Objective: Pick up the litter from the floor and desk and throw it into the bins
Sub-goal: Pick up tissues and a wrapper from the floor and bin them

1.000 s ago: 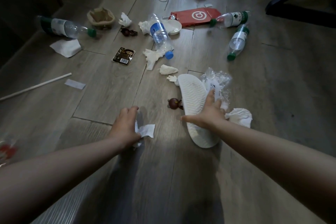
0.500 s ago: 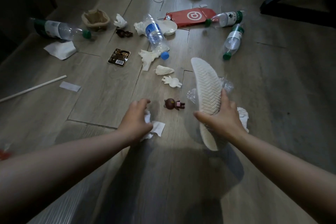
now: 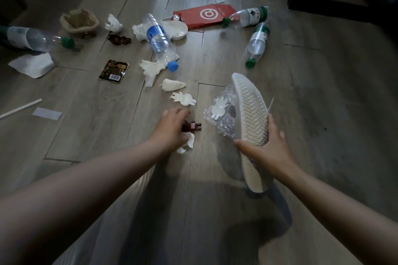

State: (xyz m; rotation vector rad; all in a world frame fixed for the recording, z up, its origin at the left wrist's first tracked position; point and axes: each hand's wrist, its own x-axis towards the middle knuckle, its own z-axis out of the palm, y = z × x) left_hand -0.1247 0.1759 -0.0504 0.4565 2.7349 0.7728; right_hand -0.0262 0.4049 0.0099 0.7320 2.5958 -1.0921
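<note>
Bag (image 3: 220, 128) of clear plastic holds white figure (image 3: 218, 108).

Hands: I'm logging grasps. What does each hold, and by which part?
Right hand grips the shoe across its sole, nearer the heel. Left hand holds a crumpled tissue in its palm, beside the bear.

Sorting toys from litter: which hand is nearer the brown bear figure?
Left. The left hand, holding tissue, is right beside the bear; the right hand grips the shoe farther right.
</note>
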